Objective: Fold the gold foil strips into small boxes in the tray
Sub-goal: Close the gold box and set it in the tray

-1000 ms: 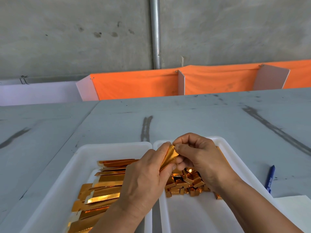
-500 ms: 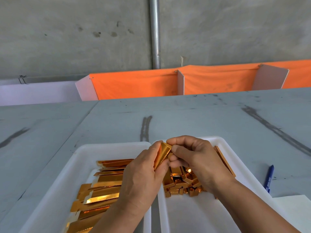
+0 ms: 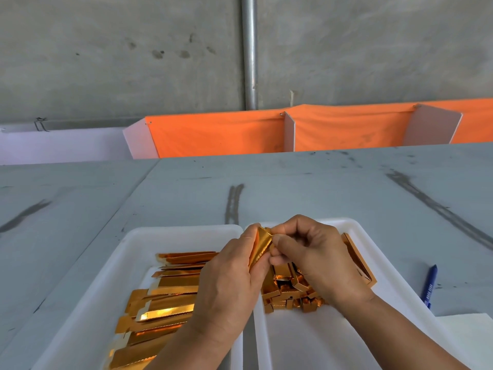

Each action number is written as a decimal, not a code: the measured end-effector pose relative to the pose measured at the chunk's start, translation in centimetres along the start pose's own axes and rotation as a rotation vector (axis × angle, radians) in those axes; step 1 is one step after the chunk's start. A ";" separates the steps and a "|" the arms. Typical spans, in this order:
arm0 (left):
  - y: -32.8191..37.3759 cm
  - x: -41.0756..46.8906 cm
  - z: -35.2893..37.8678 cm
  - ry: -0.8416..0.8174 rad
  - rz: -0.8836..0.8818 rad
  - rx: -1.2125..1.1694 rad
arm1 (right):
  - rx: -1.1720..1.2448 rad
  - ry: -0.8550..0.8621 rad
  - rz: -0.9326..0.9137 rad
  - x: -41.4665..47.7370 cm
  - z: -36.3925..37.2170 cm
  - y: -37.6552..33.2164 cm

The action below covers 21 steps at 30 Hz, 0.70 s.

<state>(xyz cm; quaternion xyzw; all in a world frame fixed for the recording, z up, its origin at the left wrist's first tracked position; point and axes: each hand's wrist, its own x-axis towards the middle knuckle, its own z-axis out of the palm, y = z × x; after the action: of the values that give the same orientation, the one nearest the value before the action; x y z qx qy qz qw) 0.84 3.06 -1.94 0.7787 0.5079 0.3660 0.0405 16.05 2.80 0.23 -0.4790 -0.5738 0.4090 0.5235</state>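
Observation:
Between my two hands stands a gold foil strip (image 3: 260, 245), partly folded and upright. My left hand (image 3: 229, 281) grips its lower part with curled fingers. My right hand (image 3: 309, 252) pinches its upper edge. Both hands hover over the gap between two white trays. The left tray (image 3: 112, 276) holds several flat gold strips (image 3: 165, 297) in a loose stack. The right tray (image 3: 378, 263) holds a heap of small folded gold boxes (image 3: 290, 292), partly hidden under my right hand.
A blue pen (image 3: 429, 287) lies on the grey table to the right of the trays, above a white sheet of paper (image 3: 469, 332). An orange cloth partition (image 3: 266, 132) stands behind the table's far edge, in front of a concrete wall.
Both hands have shifted slightly left and up with the strip. The strip's top has been folded over further by my right fingers.

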 end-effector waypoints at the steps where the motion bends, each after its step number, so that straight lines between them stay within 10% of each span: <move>1: -0.1 0.0 0.0 -0.007 -0.010 -0.002 | -0.005 -0.010 -0.007 -0.1 0.1 0.0; 21: -0.3 0.4 0.0 -0.077 -0.089 -0.282 | 0.048 0.145 0.054 1.1 -1.4 -0.2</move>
<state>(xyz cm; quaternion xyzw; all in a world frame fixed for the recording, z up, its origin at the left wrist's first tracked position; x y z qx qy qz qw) 0.71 3.55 -1.84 0.7556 0.4833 0.4015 0.1853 17.40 3.79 0.84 -0.5102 -0.5112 0.4006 0.5638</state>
